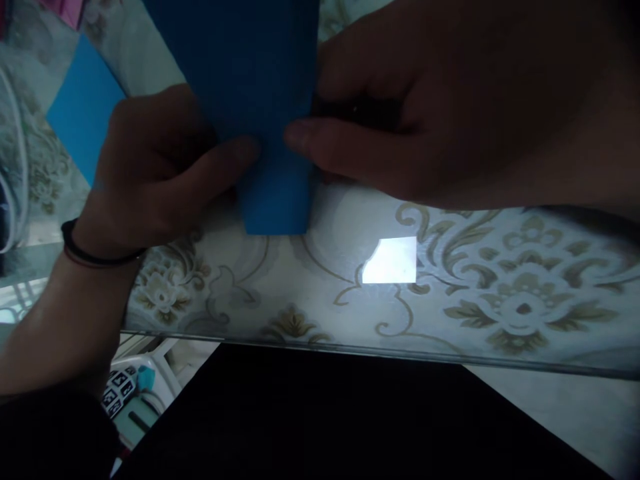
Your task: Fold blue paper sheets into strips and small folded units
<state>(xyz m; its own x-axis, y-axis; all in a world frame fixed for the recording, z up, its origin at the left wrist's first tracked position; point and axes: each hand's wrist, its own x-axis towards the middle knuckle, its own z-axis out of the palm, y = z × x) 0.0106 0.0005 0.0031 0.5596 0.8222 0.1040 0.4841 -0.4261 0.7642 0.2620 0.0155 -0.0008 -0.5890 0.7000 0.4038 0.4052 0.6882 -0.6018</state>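
A sheet of blue paper, folded along its edges into a long tapering shape, stands between my hands with its narrow end toward me. My left hand grips its left side, the thumb lying on the front face and the other fingers behind. From the right, my right hand pinches the right edge, thumb tip on the paper near the left thumb. The paper hides some of the fingers of both hands. A second piece of blue paper lies flat on the table behind my left wrist.
The table has a floral pattern and a glassy front edge; a bright reflection shows on it. Something pink lies at the top left, with a white cable below. Under the edge, a white container holds several items.
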